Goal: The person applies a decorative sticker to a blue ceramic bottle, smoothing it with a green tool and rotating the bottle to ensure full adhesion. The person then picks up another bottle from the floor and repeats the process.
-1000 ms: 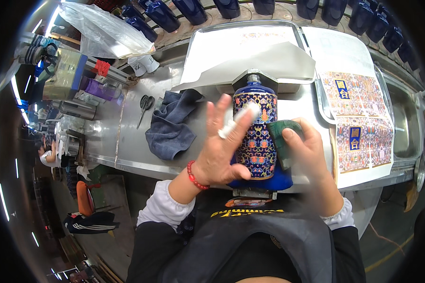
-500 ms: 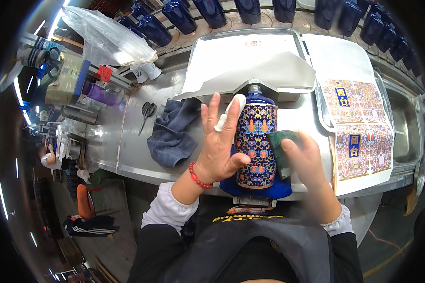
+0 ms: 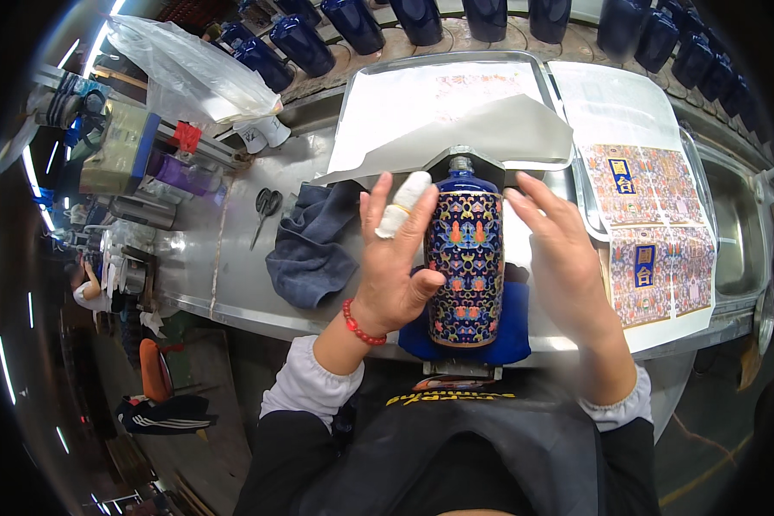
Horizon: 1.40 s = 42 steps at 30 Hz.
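Note:
A dark blue bottle [image 3: 464,267] with a colourful floral pattern lies face up, its bare neck away from me. Beneath its lower end is a blue cloth pad [image 3: 516,322]. My left hand [image 3: 391,267] is open along the bottle's left side, thumb close to the pattern; one finger is wrapped in white. Over on the right, my right hand [image 3: 568,258] has its fingers stretched out, fingertips near the bottle's shoulder, and no object shows in it. Whether either hand touches the bottle I cannot tell.
A grey-blue cloth [image 3: 310,249] and black scissors [image 3: 267,211] lie left on the metal table. Behind the bottle stands a tray [image 3: 348,95] with white paper. Patterned sheets [image 3: 649,215] lie right, by a metal basin [image 3: 740,249]. Several blue bottles [image 3: 417,21] line the back.
My right hand held a dark green flat scraper against the bottle's right side; now the scraper is out of sight and the fingers are extended. The back bottles have shifted.

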Available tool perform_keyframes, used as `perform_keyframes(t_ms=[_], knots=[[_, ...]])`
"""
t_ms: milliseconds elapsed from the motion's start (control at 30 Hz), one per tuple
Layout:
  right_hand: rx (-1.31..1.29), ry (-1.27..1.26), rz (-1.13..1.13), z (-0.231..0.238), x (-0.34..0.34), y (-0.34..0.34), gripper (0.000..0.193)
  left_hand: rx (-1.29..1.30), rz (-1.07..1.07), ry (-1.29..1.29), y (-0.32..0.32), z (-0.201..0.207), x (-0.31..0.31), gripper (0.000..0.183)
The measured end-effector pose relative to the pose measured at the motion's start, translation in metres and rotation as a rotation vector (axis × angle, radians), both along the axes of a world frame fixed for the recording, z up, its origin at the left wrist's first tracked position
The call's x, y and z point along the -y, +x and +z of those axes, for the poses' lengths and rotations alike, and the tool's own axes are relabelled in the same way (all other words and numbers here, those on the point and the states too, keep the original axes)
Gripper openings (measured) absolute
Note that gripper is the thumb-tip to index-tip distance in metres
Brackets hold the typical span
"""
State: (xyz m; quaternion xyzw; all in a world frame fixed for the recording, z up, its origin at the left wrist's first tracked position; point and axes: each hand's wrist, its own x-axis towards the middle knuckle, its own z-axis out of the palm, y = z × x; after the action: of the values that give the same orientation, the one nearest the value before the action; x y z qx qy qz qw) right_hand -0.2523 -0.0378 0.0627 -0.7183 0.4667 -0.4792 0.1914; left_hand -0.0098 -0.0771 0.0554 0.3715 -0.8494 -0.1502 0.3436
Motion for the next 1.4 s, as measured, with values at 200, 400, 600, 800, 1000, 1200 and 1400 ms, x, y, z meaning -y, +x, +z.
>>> perform_keyframes(t_ms=[200,400,600,800,1000,1200,1400], knots=[[-0.334,-0.132,-0.013,0.006,0.019,0.01,0.06,0.093,0.014,-0.055,0.0,-0.003,-0.001,0.091],[-0.3,-0.123,-0.018,0.005,0.021,0.013,0.059,0.1,0.003,-0.066,0.001,-0.002,0.0,0.09],[-0.311,-0.151,-0.022,0.003,0.022,0.013,0.059,0.112,-0.001,-0.086,0.001,-0.003,0.001,0.09],[-0.269,-0.147,-0.023,0.002,0.024,0.013,0.055,0.093,-0.007,-0.077,0.001,-0.001,0.002,0.091],[-0.28,-0.175,-0.005,0.003,0.027,0.011,0.052,0.11,-0.012,-0.081,0.0,-0.001,0.004,0.09],[-0.26,-0.168,-0.007,0.002,0.027,0.012,0.053,0.118,-0.011,-0.082,0.0,-0.001,0.004,0.09],[-0.277,-0.173,-0.027,0.002,0.025,0.01,0.054,0.138,-0.009,-0.108,0.0,-0.001,0.004,0.091]])
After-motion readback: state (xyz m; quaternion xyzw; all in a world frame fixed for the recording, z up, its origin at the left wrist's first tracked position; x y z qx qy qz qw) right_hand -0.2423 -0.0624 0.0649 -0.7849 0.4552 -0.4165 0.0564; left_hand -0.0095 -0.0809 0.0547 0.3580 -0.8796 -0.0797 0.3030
